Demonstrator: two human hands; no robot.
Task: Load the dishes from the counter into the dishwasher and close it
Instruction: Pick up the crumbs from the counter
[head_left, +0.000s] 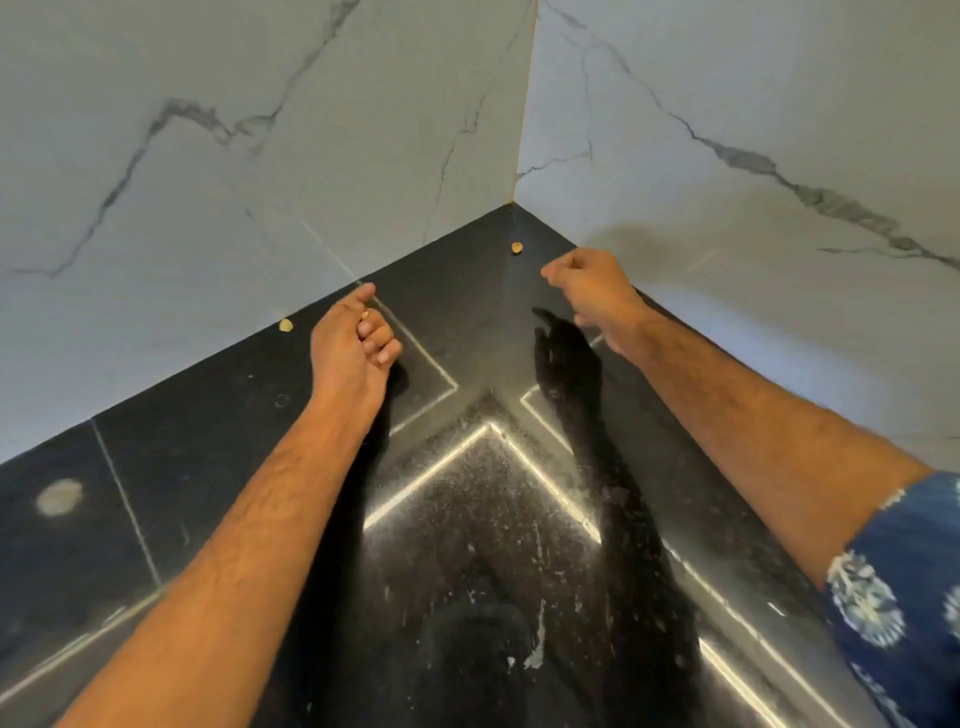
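Note:
No dish and no dishwasher is in view. My left hand (353, 348) hovers over the black stone counter (218, 415) near the left wall, fingers curled into the palm and the forefinger stretched forward, holding nothing. My right hand (587, 291) is raised close to the right wall with its fingers loosely curled, also holding nothing. Both forearms reach toward the corner where the two walls meet.
White marble-patterned walls (260, 156) close the counter on the left and right, meeting at a corner. Two small tan bits (517, 248) (285, 326) lie on the counter by the walls. A pale round spot (60, 497) marks the counter at left. Bright inlaid lines cross the dark surface.

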